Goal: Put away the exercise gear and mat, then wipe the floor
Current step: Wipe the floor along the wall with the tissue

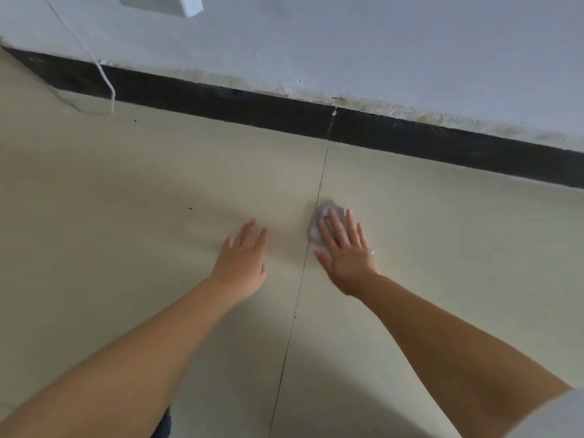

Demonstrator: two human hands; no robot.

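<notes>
A small crumpled pale cloth lies on the cream tiled floor, beside a tile joint. My right hand presses flat on top of the cloth, fingers spread and pointing toward the wall, so most of the cloth is hidden under the palm. My left hand rests flat on the bare floor just left of the joint, fingers together, holding nothing. No exercise gear or mat is in view.
A black skirting board runs along the foot of a pale wall. A white cable hangs down at the upper left and loops onto the floor. A white box is mounted on the wall. Small dark specks dot the floor.
</notes>
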